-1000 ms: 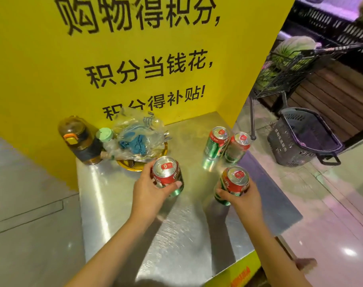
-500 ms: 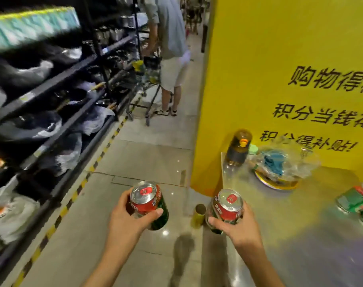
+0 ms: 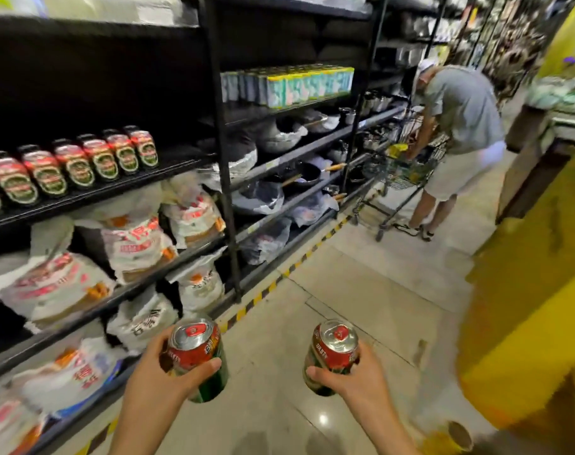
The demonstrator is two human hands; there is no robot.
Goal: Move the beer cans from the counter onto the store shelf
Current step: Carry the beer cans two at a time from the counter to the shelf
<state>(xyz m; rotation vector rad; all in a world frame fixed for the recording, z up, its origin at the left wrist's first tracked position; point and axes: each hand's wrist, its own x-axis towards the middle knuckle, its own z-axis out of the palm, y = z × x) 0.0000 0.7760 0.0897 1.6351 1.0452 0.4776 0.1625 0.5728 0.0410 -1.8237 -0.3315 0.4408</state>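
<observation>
Head view: each hand point(image 3: 158, 385) point(image 3: 361, 382) grips a can point(image 3: 197, 353) point(image 3: 333, 351).

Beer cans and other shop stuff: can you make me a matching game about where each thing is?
Things:
1. beer can
2. row of cans
3. white sacks
4. shopping cart

Places:
A. on the black shelf
B. in the left hand
C. by the bending person
D. below the can shelf

Pairs: 1-B, 2-A, 3-D, 4-C

Bare shelf point(image 3: 178, 159) right of beer-can row point(image 3: 72, 165), upright post point(image 3: 222, 152) beyond
</observation>
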